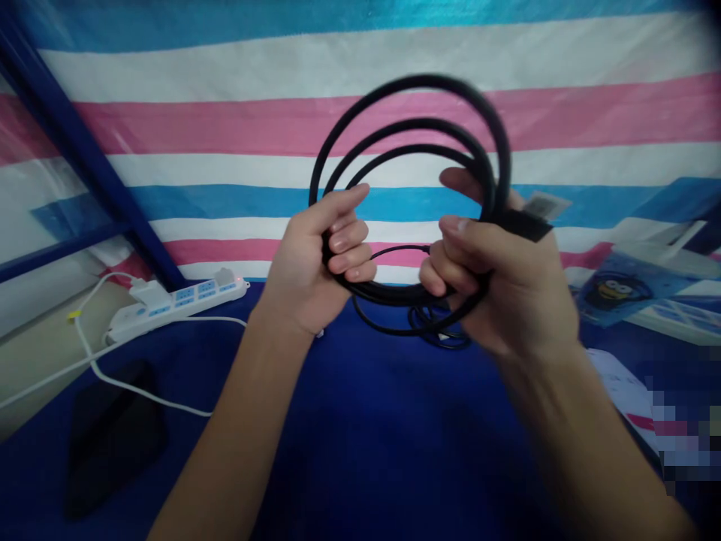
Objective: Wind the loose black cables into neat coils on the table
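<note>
A thick black cable (pixel 420 81), wound into several loose loops, is held up in front of me between both hands. My left hand (pixel 324 252) has its fingers wrapped round the left side of the coil. On the right side, my right hand (pixel 501 278) grips the loops between thumb and fingers. A black connector (pixel 523 224) sticks out beyond the right hand, and a pale tag (pixel 545 204) is beside it. Behind the coil, a thinner black cord (pixel 439 338) lies on the dark blue surface (pixel 360 436).
At left, a white power strip (pixel 180 304) with plugs in it trails white cords (pixel 140 391). A dark flat object (pixel 116 439) lies in front of it. A blue cup-like container (pixel 619 289) stands at right near papers (pixel 619 383). Striped sheeting (pixel 225 128) hangs behind.
</note>
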Demonstrator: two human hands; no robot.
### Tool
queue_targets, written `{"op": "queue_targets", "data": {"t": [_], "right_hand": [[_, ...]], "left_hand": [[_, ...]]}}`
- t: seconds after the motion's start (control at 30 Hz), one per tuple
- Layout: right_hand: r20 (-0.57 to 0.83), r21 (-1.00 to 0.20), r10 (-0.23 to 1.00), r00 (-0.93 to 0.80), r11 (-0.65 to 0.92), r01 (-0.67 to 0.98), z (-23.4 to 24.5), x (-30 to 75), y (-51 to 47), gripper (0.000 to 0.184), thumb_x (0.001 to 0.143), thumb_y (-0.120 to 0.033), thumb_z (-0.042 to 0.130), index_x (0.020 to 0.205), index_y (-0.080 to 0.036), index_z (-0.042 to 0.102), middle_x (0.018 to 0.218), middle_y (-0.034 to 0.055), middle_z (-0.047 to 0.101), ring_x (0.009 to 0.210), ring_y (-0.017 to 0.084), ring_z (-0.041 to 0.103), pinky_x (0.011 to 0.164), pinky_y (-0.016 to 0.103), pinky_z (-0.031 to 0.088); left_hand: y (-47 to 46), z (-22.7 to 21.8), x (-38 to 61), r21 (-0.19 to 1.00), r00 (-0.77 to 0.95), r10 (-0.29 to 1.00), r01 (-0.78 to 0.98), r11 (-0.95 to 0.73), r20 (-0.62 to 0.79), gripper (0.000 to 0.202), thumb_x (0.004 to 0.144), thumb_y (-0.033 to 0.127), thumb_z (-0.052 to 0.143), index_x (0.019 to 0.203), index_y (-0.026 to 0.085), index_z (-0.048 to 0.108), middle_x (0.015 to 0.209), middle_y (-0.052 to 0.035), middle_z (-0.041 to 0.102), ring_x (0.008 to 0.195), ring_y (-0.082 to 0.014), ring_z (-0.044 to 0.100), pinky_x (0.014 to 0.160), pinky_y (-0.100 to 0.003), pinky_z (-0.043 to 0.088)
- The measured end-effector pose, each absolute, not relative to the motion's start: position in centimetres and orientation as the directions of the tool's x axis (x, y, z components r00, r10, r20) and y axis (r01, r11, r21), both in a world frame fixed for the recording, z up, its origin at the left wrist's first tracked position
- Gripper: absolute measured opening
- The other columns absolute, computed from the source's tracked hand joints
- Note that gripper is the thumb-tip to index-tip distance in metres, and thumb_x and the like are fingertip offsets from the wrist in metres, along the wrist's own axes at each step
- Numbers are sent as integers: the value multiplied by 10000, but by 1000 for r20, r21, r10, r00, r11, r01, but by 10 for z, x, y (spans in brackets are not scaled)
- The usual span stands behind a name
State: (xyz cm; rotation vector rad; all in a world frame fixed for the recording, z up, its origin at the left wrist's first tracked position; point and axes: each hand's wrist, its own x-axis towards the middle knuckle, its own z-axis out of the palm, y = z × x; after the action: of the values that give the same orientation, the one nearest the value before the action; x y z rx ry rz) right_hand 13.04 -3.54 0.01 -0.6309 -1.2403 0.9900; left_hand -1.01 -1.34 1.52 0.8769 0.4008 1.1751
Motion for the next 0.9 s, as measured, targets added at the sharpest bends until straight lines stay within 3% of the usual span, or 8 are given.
{"op": "queue_targets", "data": {"t": [0.13,0.3,0.4,0.47,0.57,0.7,0.77,0.9], "right_hand": [[387,-919,907,-166,363,-156,6,151,-32,358,711,-178,607,1059,-220,535,432,-101,201,325,-15,170,334,157,227],[395,-899,918,-38,378,-220,3,142,-33,316,705,-160,618,999,-201,511,447,-96,211,317,-10,198,324,161,197],[430,-851,897,98,439,-289,1,134,-31,311,715,-193,633,977,-208,466,528,-81,357,349,-6,304,353,160,260],[439,-842,893,100,447,-302,0,133,-28,307,738,-258,638,988,-208,469,568,-71,414,377,8,377,392,173,348],[396,-877,918,-10,375,-299,-3,135,-24,266,777,-321,610,980,-176,516,524,-69,378,396,22,427,478,205,458],[344,-909,935,-89,307,-281,-6,135,-22,206,784,-318,606,864,-144,528,487,-69,318,397,19,427,533,218,491],[341,-902,939,-32,318,-294,-5,134,-23,215,773,-330,616,834,-153,512,464,-75,269,364,14,370,484,206,454],[346,-821,908,234,414,-394,1,134,-26,187,758,-275,609,756,-172,452,444,-76,111,315,1,147,330,175,199]], "left_hand": [[-18,19,-21,896,491,855,-437,75,167,316,788,206,541,538,162,353,426,80,250,283,6,199,322,-156,184],[-22,19,-7,881,290,940,-473,-20,177,409,788,211,523,531,188,205,440,83,92,295,2,126,318,-149,127],[-18,17,1,830,144,978,-556,-46,151,427,796,255,518,523,186,197,414,75,144,293,-14,163,303,-156,116],[-16,16,2,792,97,984,-608,-60,148,432,801,263,512,518,184,196,405,72,188,297,-19,190,296,-158,127],[-13,16,0,742,79,984,-667,-69,162,439,803,264,511,510,184,193,393,72,206,289,-23,196,288,-161,140],[-14,17,-2,729,76,982,-680,-77,174,453,804,272,511,496,180,192,386,67,204,276,-25,195,281,-164,139],[-16,16,0,732,82,978,-675,-87,192,447,811,281,499,489,179,206,391,64,214,273,-25,201,279,-167,132],[-23,10,16,751,206,933,-654,-94,296,361,818,277,492,520,175,315,402,67,254,288,-27,248,306,-170,200]]}}
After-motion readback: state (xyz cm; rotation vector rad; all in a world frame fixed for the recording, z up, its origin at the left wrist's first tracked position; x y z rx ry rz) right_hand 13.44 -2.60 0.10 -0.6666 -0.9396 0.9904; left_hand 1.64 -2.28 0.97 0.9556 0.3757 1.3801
